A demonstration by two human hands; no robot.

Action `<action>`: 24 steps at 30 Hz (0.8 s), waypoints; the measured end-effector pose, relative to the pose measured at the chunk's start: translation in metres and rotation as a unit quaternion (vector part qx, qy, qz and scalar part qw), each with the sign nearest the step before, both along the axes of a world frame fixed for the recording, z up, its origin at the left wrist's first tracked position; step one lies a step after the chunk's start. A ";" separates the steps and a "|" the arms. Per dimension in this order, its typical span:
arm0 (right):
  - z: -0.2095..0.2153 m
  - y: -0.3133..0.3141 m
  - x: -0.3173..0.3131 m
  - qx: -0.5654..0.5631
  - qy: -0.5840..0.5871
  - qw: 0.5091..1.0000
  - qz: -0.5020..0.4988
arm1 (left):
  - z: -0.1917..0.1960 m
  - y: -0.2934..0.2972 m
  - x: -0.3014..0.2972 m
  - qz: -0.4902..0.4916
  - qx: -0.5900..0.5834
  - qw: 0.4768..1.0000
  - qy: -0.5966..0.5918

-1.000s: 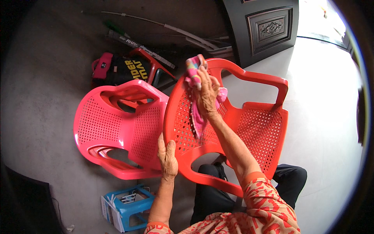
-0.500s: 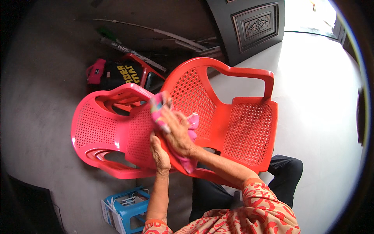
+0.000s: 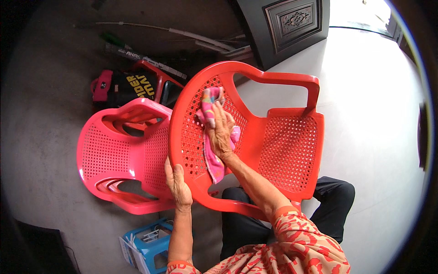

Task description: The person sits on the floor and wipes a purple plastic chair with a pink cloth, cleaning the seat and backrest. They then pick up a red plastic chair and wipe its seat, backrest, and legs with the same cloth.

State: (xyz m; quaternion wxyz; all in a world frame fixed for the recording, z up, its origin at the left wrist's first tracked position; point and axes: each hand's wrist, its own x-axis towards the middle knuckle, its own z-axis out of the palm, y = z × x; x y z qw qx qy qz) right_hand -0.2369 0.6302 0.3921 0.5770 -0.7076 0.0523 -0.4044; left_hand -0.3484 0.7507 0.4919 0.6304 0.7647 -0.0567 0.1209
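A red plastic armchair (image 3: 292,153) with a perforated back and seat is tilted before me, its back toward the left. My left hand (image 3: 179,186) grips the outer rim of the backrest, the thumb showing on the near side and the other fingers partly hidden. Against the holed backrest, my right hand (image 3: 221,134) holds a pink patterned cloth (image 3: 212,160), fingers pressed over it. The cloth hangs out above and below the palm.
Pink plastic armchairs (image 3: 109,157), seemingly stacked, stand left of the red one. Below them is a blue plastic stool (image 3: 153,244). Behind lie a black bag (image 3: 123,89) and long thin strips (image 3: 200,39). A dark carved door panel (image 3: 296,20) stands at the back.
My right hand and the cloth have moved from the backrest's outer rim onto its perforated middle. The backrest has turned more face-on, and my left hand still holds its rim.
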 end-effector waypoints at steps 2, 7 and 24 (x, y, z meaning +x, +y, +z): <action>-0.016 -0.002 0.005 0.012 0.014 0.999 -0.047 | 0.000 -0.002 -0.002 0.013 -0.003 1.000 -0.002; -0.057 -0.006 0.017 0.094 0.028 0.990 -0.099 | -0.001 0.000 -0.001 -0.004 -0.005 1.000 -0.012; 0.035 0.037 -0.069 -0.032 0.011 0.996 0.082 | -0.010 0.006 0.005 0.042 0.042 0.998 -0.019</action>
